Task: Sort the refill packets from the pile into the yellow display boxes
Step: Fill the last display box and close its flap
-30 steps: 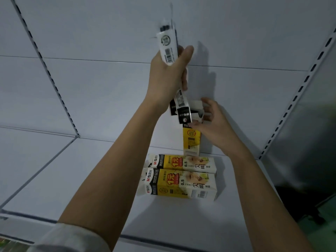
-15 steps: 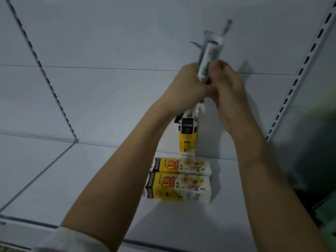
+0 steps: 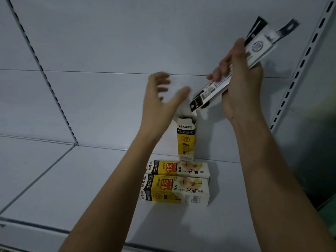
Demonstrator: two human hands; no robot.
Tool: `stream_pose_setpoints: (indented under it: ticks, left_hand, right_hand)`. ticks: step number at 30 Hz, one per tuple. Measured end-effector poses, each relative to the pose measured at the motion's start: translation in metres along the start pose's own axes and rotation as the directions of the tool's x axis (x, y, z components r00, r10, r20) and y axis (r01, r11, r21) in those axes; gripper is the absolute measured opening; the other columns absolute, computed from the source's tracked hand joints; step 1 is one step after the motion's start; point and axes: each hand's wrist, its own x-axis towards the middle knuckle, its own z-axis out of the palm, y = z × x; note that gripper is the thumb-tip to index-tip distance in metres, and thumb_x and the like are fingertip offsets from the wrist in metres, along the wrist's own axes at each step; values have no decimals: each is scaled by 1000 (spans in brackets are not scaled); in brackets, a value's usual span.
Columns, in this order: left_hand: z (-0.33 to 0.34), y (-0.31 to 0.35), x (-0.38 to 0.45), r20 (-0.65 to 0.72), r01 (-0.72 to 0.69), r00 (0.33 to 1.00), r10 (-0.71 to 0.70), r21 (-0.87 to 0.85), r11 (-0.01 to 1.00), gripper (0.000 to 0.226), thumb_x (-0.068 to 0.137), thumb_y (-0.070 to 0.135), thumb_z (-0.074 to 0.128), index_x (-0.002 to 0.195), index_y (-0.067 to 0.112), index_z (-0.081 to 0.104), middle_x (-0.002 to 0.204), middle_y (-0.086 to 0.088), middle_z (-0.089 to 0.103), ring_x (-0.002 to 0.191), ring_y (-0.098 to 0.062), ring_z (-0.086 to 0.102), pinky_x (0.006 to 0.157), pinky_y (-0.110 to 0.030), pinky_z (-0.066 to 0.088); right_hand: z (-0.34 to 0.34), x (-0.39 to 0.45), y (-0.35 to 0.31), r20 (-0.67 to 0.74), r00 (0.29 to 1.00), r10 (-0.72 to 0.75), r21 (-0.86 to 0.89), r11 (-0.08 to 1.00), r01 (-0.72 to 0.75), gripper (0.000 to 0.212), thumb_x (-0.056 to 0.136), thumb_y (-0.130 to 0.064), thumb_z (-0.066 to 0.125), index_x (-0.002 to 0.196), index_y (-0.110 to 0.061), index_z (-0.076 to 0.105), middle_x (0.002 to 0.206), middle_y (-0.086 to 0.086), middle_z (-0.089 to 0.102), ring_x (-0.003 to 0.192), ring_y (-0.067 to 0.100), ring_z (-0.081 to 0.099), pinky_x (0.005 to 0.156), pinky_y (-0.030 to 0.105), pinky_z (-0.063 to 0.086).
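Yellow upright display box point(image 3: 186, 140) stands open-topped at the shelf point(image 3: 91, 179) rear. Right hand point(image 3: 241, 84) grasps the refill packets point(image 3: 227, 75) tilted above it; left hand point(image 3: 160, 102) is released, fingers spread. Align the lower packet ends with the opening, then lower straight.

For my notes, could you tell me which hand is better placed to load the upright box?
Probably the right hand: it grips the refill packets just above the upright box; the left hand is empty.
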Motion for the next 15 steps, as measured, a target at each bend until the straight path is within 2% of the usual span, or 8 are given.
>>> stream_pose_setpoints:
  ticks: [1,2,4,6,7,8,10,15]
  left_hand:
    - [4,-11,-10,-87,50,995,-53,-44,998,55,83,45,76,125,31,44,121,8,54,107,-8,57,91,-33,54]
    - [10,-20,-20,-118,99,988,-104,-47,994,56,82,45,77,124,34,41,122,6,52,106,-9,58,90,-37,55]
    - [26,-33,-38,-72,150,986,-148,36,988,65,78,48,80,126,41,36,128,5,45,104,-6,57,85,-26,55]
    - [42,-39,-48,12,135,990,-137,132,982,69,75,46,82,128,40,38,129,6,40,96,3,54,76,-10,50]
    - [48,-42,-48,39,119,991,-127,167,979,66,76,43,82,127,37,41,126,6,42,90,5,53,74,-11,51]
    - [50,-46,-47,54,105,992,-117,185,977,60,78,40,81,124,33,45,121,7,48,87,4,55,76,-18,54]
    - [47,-54,-42,126,102,985,-116,118,988,49,80,31,81,116,29,48,109,11,61,90,-1,61,78,-31,57]
    - [24,-67,-33,378,205,912,-161,-77,976,52,80,4,78,111,25,43,114,7,65,102,-12,66,87,-33,58]
  right_hand:
    - [1,3,-1,-40,999,-10,5,1000,10,37,102,-27,56,69,-16,45,51,-5,41,45,14,38,49,30,45]
    - [3,5,0,-71,997,-12,-9,1000,11,40,100,-27,60,66,-18,42,49,-6,35,43,13,29,44,26,34]
    - [8,10,6,-84,996,3,-56,998,-8,44,95,-23,68,62,-20,39,46,-6,32,41,12,21,43,23,21]
    - [13,13,13,-53,998,20,-87,996,-24,46,91,-18,72,60,-21,39,45,-5,32,40,12,21,44,23,18]
    - [15,15,16,-27,999,26,-93,995,-29,46,90,-17,72,59,-21,39,45,-5,31,40,13,21,44,24,17]
    - [17,16,19,0,999,34,-91,995,-33,45,90,-16,72,60,-20,39,45,-4,31,39,13,20,44,24,17]
    - [18,16,23,48,998,48,-71,996,-45,43,91,-15,70,61,-19,40,44,-5,32,37,12,21,43,24,17]
    - [17,17,33,156,982,110,-88,991,-97,48,92,-15,69,56,-21,38,43,-4,31,35,13,21,42,24,17]
